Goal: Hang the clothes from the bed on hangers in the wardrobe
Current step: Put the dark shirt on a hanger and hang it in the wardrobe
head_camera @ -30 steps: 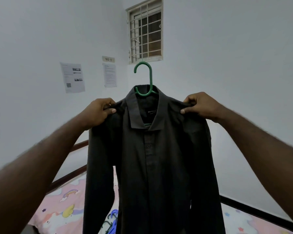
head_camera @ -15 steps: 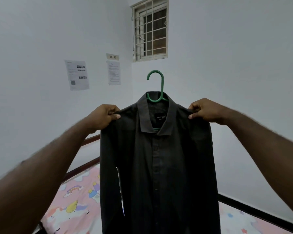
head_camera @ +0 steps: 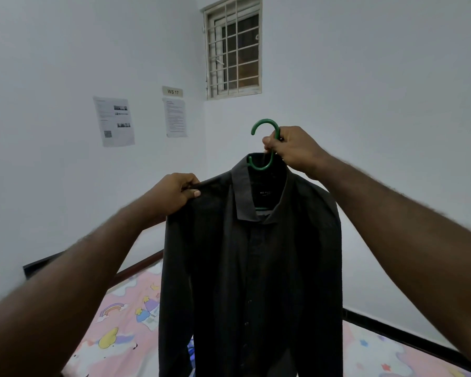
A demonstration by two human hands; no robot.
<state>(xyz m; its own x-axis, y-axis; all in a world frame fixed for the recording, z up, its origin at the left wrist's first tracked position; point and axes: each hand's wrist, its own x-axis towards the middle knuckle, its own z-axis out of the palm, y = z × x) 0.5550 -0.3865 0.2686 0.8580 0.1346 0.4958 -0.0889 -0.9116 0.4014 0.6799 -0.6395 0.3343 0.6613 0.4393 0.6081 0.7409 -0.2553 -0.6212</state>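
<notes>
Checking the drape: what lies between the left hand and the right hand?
In the head view, shoulder and collar of the dark grey shirt span from the left hand to the right hand gripping the green plastic hanger.

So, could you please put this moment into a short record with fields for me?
garment: dark shirt on a green hanger, held up above the bed
left hand: grips the shirt's shoulder
right hand: grips the hanger's stem under the hook
wall: barred window, two papers, sign reading WS 17
wardrobe: not in view
</notes>
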